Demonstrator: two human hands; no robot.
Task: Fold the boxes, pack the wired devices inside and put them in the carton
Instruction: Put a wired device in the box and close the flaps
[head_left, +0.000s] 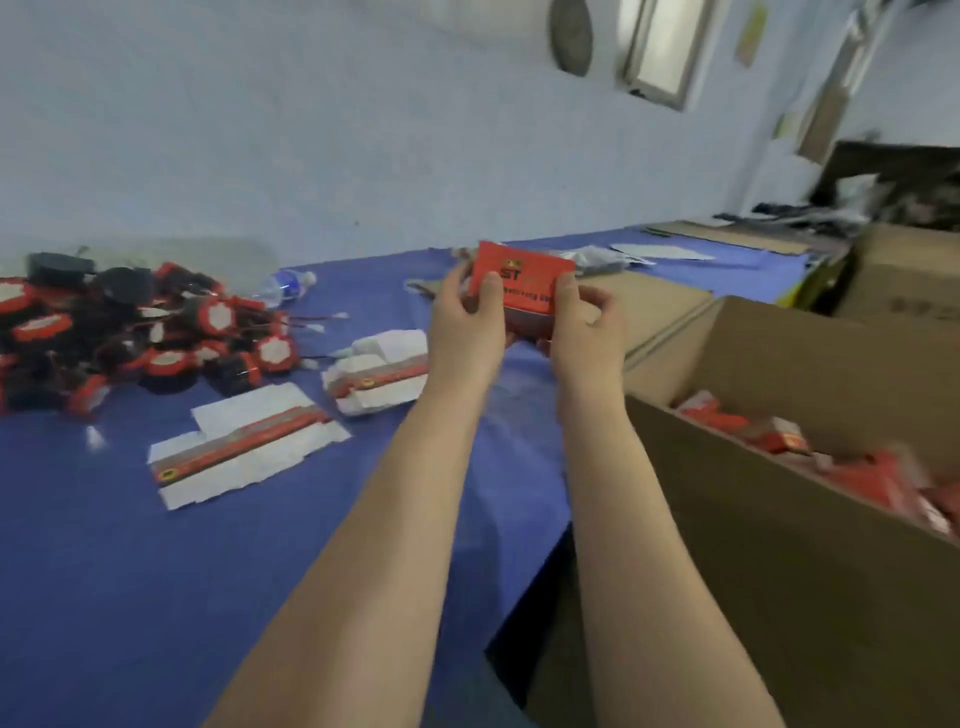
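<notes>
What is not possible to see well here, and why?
Head view:
- Inside the red box: hidden by its walls, left hand and right hand.
- Box print: blurred, partly under the left hand.
- Packs in the carton: blurred, cut by the right edge.
- Pile of devices: cut by the left edge.

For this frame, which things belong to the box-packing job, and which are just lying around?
Job: red box, held by left hand and right hand; pile of wired devices; flat boxes; open carton.
Lying about: water bottle; closed carton at far right; white sheets at the back.
</notes>
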